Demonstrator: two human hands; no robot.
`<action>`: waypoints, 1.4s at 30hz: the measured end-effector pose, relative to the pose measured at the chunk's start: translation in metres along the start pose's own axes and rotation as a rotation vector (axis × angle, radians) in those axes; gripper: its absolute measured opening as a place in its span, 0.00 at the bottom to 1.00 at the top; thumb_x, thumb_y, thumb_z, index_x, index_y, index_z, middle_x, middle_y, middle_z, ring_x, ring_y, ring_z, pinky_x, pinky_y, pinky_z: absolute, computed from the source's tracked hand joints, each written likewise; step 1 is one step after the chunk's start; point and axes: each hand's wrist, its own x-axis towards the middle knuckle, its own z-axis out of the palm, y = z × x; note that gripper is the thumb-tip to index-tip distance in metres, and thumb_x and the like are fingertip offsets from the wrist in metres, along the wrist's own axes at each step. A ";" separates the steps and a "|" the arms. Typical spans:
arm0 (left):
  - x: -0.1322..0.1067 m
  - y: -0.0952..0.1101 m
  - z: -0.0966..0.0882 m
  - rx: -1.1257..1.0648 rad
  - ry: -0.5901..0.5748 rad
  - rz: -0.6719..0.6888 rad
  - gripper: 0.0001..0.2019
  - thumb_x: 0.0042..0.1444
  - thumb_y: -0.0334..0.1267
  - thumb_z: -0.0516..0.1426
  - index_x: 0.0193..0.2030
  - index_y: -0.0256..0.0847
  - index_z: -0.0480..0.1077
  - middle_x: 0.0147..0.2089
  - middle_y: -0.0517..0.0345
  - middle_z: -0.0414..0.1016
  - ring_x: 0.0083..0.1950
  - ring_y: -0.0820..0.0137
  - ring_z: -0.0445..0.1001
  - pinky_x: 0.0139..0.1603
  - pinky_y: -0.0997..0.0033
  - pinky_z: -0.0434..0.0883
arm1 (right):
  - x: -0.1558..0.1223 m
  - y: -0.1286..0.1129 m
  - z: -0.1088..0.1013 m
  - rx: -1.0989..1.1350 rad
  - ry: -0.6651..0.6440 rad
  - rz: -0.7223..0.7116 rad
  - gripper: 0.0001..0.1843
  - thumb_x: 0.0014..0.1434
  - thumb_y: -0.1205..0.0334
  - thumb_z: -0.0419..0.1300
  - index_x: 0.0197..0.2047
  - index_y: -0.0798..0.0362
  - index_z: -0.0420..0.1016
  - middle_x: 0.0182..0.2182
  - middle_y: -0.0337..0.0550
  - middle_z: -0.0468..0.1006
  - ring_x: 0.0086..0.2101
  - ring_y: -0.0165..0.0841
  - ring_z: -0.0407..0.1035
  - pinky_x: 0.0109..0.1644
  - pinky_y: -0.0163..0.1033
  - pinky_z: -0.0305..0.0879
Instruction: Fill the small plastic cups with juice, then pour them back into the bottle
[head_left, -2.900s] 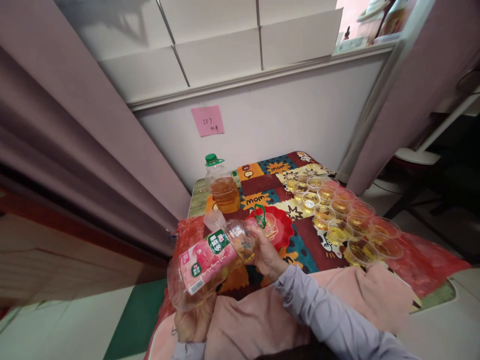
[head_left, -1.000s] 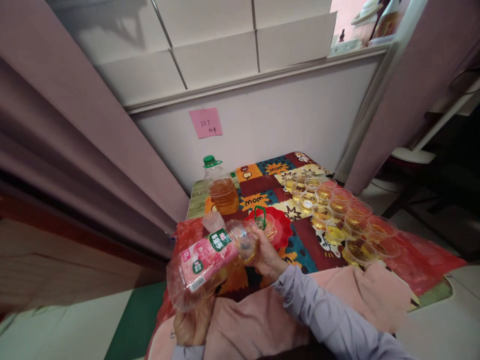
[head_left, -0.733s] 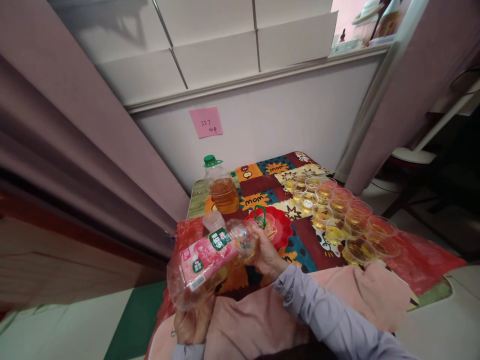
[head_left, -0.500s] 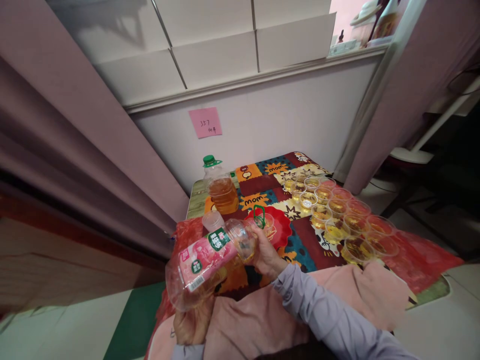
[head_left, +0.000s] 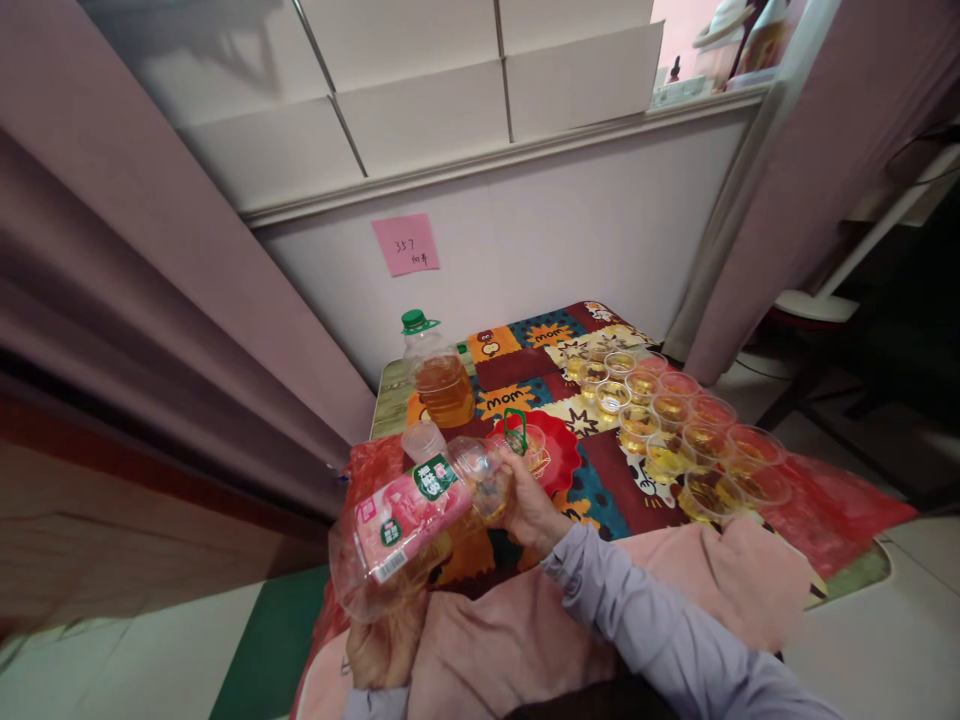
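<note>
A large clear plastic bottle (head_left: 411, 515) with a pink label lies tilted in my hands, its mouth toward the right. My right hand (head_left: 529, 505) is closed round the bottle near its neck. Under the base, my left hand (head_left: 386, 640) supports it, fingers partly hidden behind the plastic. A little amber liquid shows near the neck. The green handle ring (head_left: 515, 428) sticks up at the mouth. Just beyond the mouth, a red scalloped plate (head_left: 566, 465) bears a clear plastic cup (head_left: 536, 450); whether liquid is flowing into it I cannot tell.
Several clear cups of yellow liquid (head_left: 667, 455) stand in rows on the right of the patterned tablecloth (head_left: 517, 370). A green-capped bottle of amber liquid (head_left: 444, 390) stands at the back left. Near it is another clear cup (head_left: 424, 440). Red plastic film (head_left: 832, 510) covers the right edge.
The whole view has shifted slightly. Both hands keep the same hold on the tilted bottle, with little visible movement.
</note>
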 end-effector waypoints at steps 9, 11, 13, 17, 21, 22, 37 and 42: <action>0.003 -0.004 0.016 0.088 0.190 0.071 0.28 0.76 0.51 0.50 0.80 0.72 0.58 0.78 0.70 0.71 0.79 0.64 0.67 0.75 0.61 0.69 | 0.002 -0.001 -0.004 0.006 0.004 0.007 0.25 0.72 0.37 0.56 0.44 0.50 0.82 0.32 0.41 0.85 0.27 0.36 0.77 0.34 0.41 0.74; 0.002 -0.003 0.012 0.033 0.114 0.083 0.28 0.76 0.49 0.49 0.80 0.68 0.58 0.78 0.67 0.71 0.77 0.65 0.70 0.74 0.64 0.69 | 0.002 -0.001 -0.003 0.009 0.003 0.002 0.25 0.71 0.37 0.57 0.44 0.50 0.82 0.31 0.41 0.85 0.28 0.36 0.77 0.34 0.40 0.74; 0.002 -0.001 0.007 0.029 0.088 0.035 0.27 0.76 0.50 0.50 0.79 0.68 0.60 0.76 0.67 0.73 0.74 0.64 0.74 0.72 0.63 0.71 | 0.002 0.000 -0.003 0.006 0.004 0.001 0.25 0.71 0.37 0.57 0.43 0.51 0.81 0.31 0.41 0.85 0.28 0.36 0.77 0.35 0.40 0.74; 0.000 0.003 0.002 0.059 0.114 -0.023 0.25 0.75 0.51 0.52 0.77 0.72 0.63 0.75 0.67 0.75 0.72 0.62 0.76 0.72 0.56 0.73 | 0.003 0.000 -0.004 -0.007 0.012 0.010 0.26 0.72 0.37 0.55 0.42 0.51 0.81 0.30 0.42 0.85 0.27 0.36 0.77 0.34 0.41 0.73; 0.002 0.002 0.009 -0.014 0.046 0.009 0.25 0.76 0.49 0.49 0.77 0.66 0.66 0.75 0.62 0.74 0.73 0.60 0.76 0.73 0.54 0.72 | 0.004 0.000 -0.006 -0.002 0.019 0.010 0.26 0.73 0.38 0.53 0.42 0.51 0.81 0.30 0.42 0.85 0.26 0.36 0.76 0.33 0.41 0.73; 0.003 0.001 0.012 -0.038 0.025 0.029 0.25 0.77 0.48 0.48 0.77 0.65 0.65 0.76 0.61 0.73 0.74 0.60 0.75 0.73 0.55 0.71 | 0.004 0.000 -0.006 -0.002 0.017 0.013 0.26 0.73 0.38 0.54 0.42 0.51 0.81 0.30 0.42 0.85 0.26 0.36 0.77 0.33 0.40 0.73; 0.002 0.006 0.014 0.109 0.183 -0.083 0.24 0.75 0.58 0.49 0.75 0.72 0.67 0.74 0.66 0.75 0.74 0.60 0.74 0.73 0.56 0.71 | 0.006 0.001 -0.009 -0.001 -0.011 0.006 0.26 0.72 0.37 0.54 0.44 0.50 0.81 0.31 0.42 0.85 0.26 0.36 0.77 0.33 0.42 0.74; 0.002 0.006 0.014 0.082 0.130 -0.057 0.22 0.76 0.55 0.51 0.73 0.72 0.70 0.73 0.70 0.77 0.71 0.64 0.77 0.70 0.62 0.74 | 0.008 0.001 -0.009 0.003 -0.012 0.018 0.27 0.72 0.36 0.55 0.43 0.52 0.81 0.31 0.43 0.85 0.26 0.36 0.77 0.33 0.42 0.75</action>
